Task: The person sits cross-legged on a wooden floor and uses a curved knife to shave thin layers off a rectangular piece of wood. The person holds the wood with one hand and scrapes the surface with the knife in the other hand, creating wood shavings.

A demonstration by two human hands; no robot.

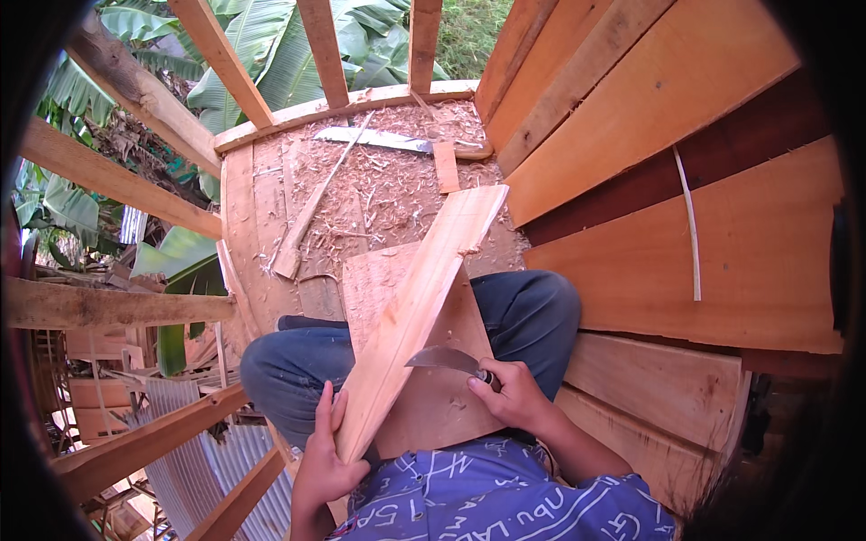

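Observation:
My left hand (330, 451) grips the near end of a long pale wooden board (419, 298), which slants up and away to the right across my lap. In my right hand (516, 395) is a knife (448, 360) with a curved blade and a dark handle. Its blade points left, with the tip close to the board's right edge; whether they touch I cannot tell. Beneath both lies a wider flat wooden board (442, 408), resting on my crossed legs (528, 307).
Wood shavings (397, 194) litter the plank floor. Farther off lie a machete (379, 138), a small wood block (446, 167) and a long thin stick (316, 203). Slatted wooden rails (126, 176) stand at left and ahead, a plank wall (695, 243) at right.

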